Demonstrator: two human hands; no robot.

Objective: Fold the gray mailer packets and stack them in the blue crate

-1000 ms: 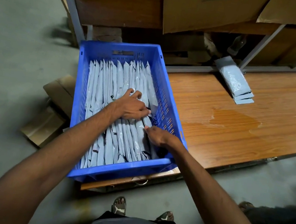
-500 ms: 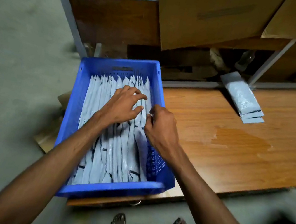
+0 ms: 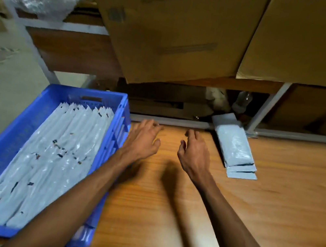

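A: What are the hands doing?

B: Both are hanging over the wooden table (image 3: 184,223) with loose, spread fingers, holding nothing. The left hand (image 3: 143,139) is just beside the blue crate (image 3: 13,133), and the right hand (image 3: 195,152) is nearer the small pile of gray mailer packets (image 3: 233,149) lying far and to the right.

A: And the crate?

B: It is sitting on the left, packed with folded packets (image 3: 51,161) standing in rows.

A: What could go wrong?

B: The pile is slippery and stacked, so I think a grab might be taking two at once, or pushing the pile under the shelf (image 3: 200,126). Also the crate is looking very full, so squeezing another in might be popping the others up
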